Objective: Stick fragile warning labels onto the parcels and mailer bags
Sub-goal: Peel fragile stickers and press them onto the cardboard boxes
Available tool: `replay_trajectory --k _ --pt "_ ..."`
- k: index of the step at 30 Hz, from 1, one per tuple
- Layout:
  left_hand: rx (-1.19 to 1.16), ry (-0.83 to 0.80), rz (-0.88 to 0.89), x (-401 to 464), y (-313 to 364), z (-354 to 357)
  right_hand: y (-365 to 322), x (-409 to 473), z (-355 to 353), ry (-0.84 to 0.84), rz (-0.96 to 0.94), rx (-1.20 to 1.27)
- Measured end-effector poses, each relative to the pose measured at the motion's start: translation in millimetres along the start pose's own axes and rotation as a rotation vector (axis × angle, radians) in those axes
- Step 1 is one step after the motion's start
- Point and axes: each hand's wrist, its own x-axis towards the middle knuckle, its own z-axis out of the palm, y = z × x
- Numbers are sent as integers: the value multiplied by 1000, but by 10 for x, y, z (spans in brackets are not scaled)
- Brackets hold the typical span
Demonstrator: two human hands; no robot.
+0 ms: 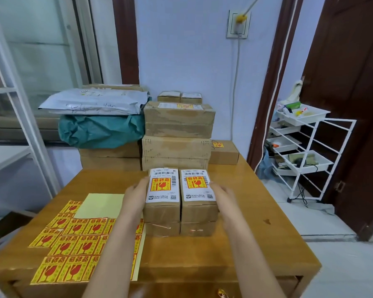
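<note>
Because both top parcels already bear a fragile label, the small block of four boxes is judged to be gathered for moving as one. The left parcel and right parcel are stacked on two lower boxes near the middle of the counter. The block is pressed between the left hand and the right hand, palms against the outer sides, fingers fairly straight, forearms stretched forward. The label sheet is left at the counter's left, beside a bare backing sheet. Further parcels and mailer bags are piled behind.
</note>
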Motion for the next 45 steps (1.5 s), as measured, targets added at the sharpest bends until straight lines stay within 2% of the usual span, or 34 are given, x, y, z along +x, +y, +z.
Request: replay_trajectory --k 4,10,19,27,33,45 --pt "-29 0 27 -32 -4 51 17 -11 45 12 -5 68" --pt "-205 -46 79 -111 51 130 -39 -71 -19 59 -49 205" --pt "-264 -136 72 -238 276 368 -204 -110 -382 51 -150 192" --pt "-322 -216 35 -391 402 928 -407 -100 -938 187 -220 214" --pt "-349 -303 15 -400 472 1449 -495 51 -1403 256 -189 237" --pt "-378 -318 -87 56 418 2314 -495 770 -1972 288 -106 175"
